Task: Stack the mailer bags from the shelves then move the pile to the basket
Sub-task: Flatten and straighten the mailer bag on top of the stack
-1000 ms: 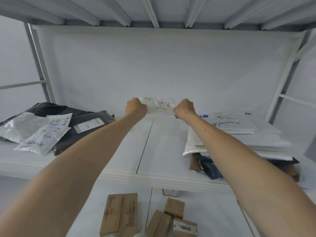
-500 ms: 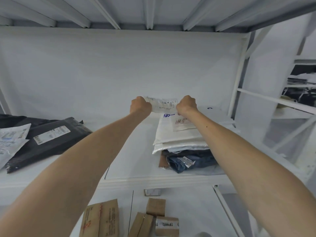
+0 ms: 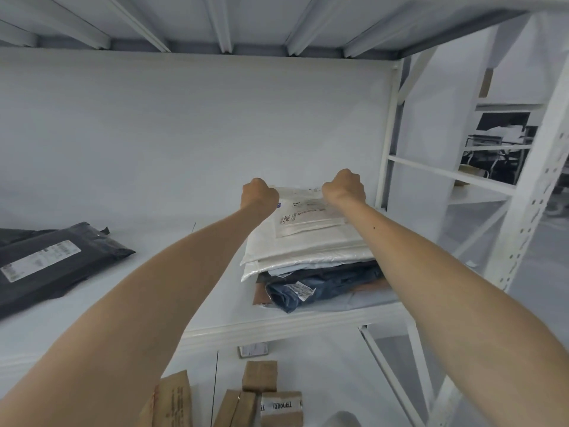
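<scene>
While the left hand [image 3: 258,194] and right hand [image 3: 344,187] pinch its top corners, the clear mailer bag [image 3: 300,197] hangs over the pile [image 3: 308,251].
Head view: it seems not yet touching; lower it flat, edges aligned, then release.

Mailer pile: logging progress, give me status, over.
Gripping: left hand and right hand, ends of small mailer. It hangs above white pile, contact unclear. Apart, far left: black mailer. Nothing in the way.
</scene>
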